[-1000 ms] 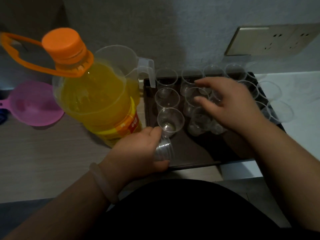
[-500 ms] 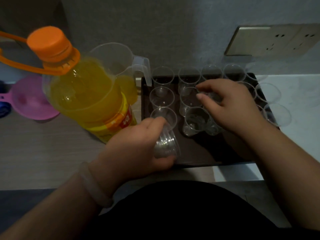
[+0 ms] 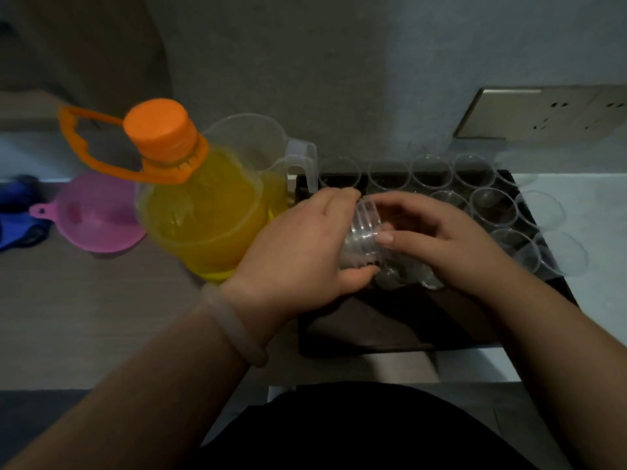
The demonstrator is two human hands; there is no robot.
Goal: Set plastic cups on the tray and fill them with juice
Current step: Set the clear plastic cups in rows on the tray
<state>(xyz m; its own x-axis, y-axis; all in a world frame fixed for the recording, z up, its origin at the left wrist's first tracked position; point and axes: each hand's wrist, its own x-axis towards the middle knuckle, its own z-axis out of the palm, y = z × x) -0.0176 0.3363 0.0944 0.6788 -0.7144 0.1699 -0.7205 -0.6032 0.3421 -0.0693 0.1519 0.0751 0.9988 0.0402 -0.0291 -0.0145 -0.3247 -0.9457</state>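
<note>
While the left hand wraps its curled fingers round a stack of cups lying on its side in the middle of the frame, the right hand pinches the open end of that stack with its thumb and bent fingers. It looks like one cup is being pulled loose. Both hands are over the dark tray, just right of the middle. Clear cups stand in rows along the top and right of the tray, and none shows juice. The big juice bottle stands left of the tray with its orange cap on. A clear jug is behind it. So the step is setting out cups. Next, the loose cup must go upright on the free near part of the tray, gently, since such light cups likely tip easily.
</note>
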